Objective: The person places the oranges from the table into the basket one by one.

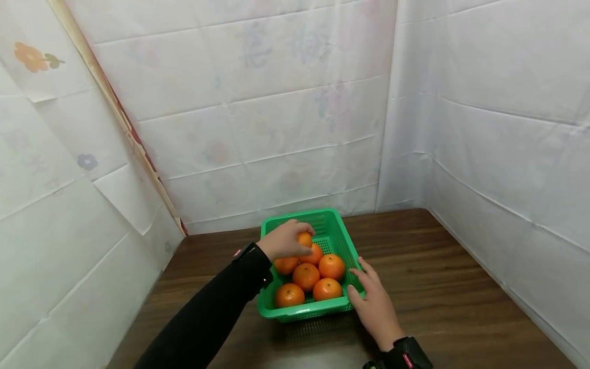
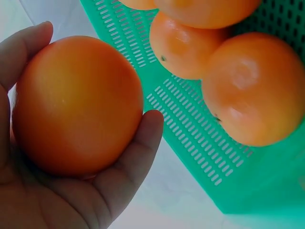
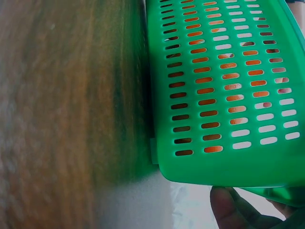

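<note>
My left hand [image 1: 287, 241] reaches over the green plastic basket [image 1: 343, 230]. Its thumb and fingers curl round an orange [image 2: 78, 105], largely covered by the hand in the head view but plain in the left wrist view. Under and near this hand lie several more oranges [image 1: 306, 277], grouped in the left and near part of the basket. At the basket's near right corner rests my right hand [image 1: 375, 307], fingers spread and relaxed over the rim. In the right wrist view its fingertips [image 3: 221, 200] show beside the basket's edge, below the slotted wall.
The basket stands on a dark brown wooden table [image 1: 415, 256], close to its back edge. White sheeting [image 1: 276, 128] hangs behind the table and on both sides. A pale strip [image 1: 115, 118] runs down the left corner.
</note>
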Action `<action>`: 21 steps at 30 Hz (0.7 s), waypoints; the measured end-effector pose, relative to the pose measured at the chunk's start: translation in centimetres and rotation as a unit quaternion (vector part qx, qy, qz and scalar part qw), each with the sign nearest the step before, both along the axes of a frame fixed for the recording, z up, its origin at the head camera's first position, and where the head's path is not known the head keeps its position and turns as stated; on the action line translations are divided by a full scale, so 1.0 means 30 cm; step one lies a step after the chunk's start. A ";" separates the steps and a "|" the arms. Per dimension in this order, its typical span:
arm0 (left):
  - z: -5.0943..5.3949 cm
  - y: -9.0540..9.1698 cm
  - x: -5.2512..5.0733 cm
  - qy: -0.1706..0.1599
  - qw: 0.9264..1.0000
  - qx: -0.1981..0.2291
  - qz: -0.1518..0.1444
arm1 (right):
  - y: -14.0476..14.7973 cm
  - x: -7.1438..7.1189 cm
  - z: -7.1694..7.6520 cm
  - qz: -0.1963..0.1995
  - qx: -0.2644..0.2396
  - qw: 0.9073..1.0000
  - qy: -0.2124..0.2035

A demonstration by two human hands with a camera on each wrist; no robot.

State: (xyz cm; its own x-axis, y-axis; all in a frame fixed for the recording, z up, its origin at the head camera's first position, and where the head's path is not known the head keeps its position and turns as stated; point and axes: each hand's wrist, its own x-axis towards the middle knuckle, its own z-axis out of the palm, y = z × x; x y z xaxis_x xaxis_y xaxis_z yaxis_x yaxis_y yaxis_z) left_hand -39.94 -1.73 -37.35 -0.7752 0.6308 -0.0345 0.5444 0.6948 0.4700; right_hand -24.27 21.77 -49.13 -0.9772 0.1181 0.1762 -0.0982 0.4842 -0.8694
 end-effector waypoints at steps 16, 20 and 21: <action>-0.040 0.116 -0.035 0.002 1.000 -0.013 0.012 | 0.003 0.000 -0.017 -0.010 0.008 1.000 0.010; -0.050 0.134 -0.057 0.007 0.999 -0.034 0.018 | 0.007 -0.003 -0.016 -0.010 0.005 1.000 0.016; -0.053 0.139 -0.063 0.007 0.999 -0.038 0.020 | 0.008 -0.004 -0.016 -0.010 0.004 1.000 0.015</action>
